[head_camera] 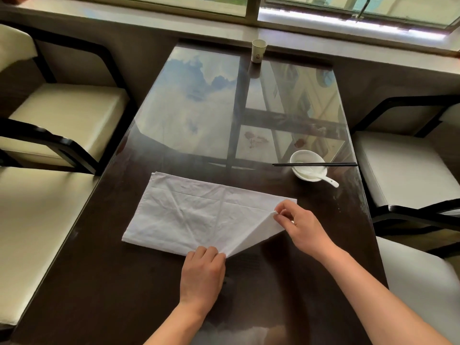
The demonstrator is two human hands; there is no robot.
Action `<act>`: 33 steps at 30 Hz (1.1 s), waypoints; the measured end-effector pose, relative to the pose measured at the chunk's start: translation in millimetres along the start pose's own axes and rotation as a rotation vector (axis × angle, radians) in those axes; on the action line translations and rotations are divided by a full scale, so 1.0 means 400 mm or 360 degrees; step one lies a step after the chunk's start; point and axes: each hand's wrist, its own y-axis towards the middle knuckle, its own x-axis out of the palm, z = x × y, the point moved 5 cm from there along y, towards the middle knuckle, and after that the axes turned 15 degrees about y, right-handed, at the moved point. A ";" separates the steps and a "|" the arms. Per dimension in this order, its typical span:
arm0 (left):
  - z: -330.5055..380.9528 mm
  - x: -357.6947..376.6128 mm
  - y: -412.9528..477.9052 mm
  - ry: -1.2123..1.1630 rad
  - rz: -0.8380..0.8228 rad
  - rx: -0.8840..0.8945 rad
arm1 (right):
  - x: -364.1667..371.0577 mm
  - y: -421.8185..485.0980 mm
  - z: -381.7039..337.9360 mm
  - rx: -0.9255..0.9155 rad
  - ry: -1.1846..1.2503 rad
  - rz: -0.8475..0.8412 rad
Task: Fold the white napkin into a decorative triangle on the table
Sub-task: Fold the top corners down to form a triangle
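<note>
A white napkin lies folded into a long rectangle on the dark glass-topped table, with creases across it. Its near right corner is lifted and turned over toward the middle, forming a slanted flap. My right hand pinches the tip of that raised corner between thumb and fingers. My left hand rests at the napkin's near edge, its curled fingers pressing down on the cloth where the slanted fold begins.
A white bowl with a white spoon and black chopsticks across it stands right of the napkin. A paper cup stands at the table's far end. Cream-cushioned chairs flank both sides.
</note>
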 end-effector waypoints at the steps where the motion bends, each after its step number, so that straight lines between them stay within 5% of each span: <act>1: -0.001 -0.002 -0.004 -0.0064 -0.0008 -0.0034 | 0.004 0.009 -0.007 -0.0019 -0.0001 -0.0008; 10: -0.044 -0.003 0.025 -0.0540 -0.0160 -0.0730 | 0.078 0.183 -0.066 -0.0082 -0.0073 -0.0102; 33: -0.072 0.010 0.027 -0.0723 -0.0202 -0.1039 | 0.200 0.360 -0.057 -0.0165 -0.0378 -0.0078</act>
